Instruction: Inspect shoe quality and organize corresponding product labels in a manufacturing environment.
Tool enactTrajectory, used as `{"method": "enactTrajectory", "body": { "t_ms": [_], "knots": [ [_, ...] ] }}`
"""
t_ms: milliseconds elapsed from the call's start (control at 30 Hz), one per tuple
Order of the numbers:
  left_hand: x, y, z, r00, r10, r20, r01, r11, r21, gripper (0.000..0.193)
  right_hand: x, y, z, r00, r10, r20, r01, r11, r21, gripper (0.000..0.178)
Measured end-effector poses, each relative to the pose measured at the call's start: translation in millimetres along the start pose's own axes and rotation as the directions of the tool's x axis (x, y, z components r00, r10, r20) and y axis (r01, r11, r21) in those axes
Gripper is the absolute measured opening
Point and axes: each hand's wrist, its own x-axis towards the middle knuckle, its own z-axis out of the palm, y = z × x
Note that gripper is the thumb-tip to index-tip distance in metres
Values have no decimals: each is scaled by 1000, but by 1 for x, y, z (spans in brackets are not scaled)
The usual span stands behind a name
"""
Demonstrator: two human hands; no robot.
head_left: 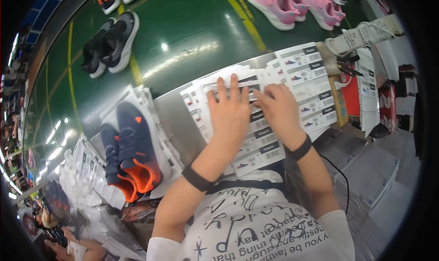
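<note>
Sheets of white printed labels (261,144), with small shoe pictures and black blocks, lie overlapping on a metal ledge in front of me. My left hand (230,112) rests flat on them, fingers spread toward the far edge. Beside it, my right hand (281,110) is curled, thumb and index finger pinched at a label sheet near the left fingertips. The exact edge it grips is partly hidden by the fingers. Another label sheet (315,87) extends to the right of that hand. Both wrists wear black bands.
Navy and orange shoes (139,144) sit on stacked paper sheets to the left. A green surface with yellow lines (183,37) lies beyond, carrying black shoes (112,43) and pink shoes (274,7). A white taped bar (366,34) juts in at right. Another person (75,247) is at lower left.
</note>
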Motion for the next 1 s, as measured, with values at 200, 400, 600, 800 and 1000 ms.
{"method": "enactTrajectory", "body": {
  "t_ms": [200, 400, 600, 800, 1000],
  "knots": [
    [7, 7, 1, 992, -104, 67, 102, 994, 33, 72, -14, 4, 4, 994, -98, -40, 94, 990, -105, 30],
    [14, -16, -11, 982, -104, 155, 112, 993, -44, 58, -21, -29, -24, 965, -247, -85, 244, 969, -42, 7],
    [33, -13, -41, 886, -165, 433, 183, 983, 0, 49, -64, -3, -34, 834, 437, -338, -239, 837, 492, 28],
    [-75, 6, -138, 987, 156, 44, -108, 837, -536, 60, -60, 45, -74, 890, 361, -278, 53, 525, 849, 16],
    [-212, -131, -225, 989, -75, 132, 151, 484, -862, 47, -48, 30, -17, 899, 316, 303, -298, -66, 952, 28]
  ]
}}
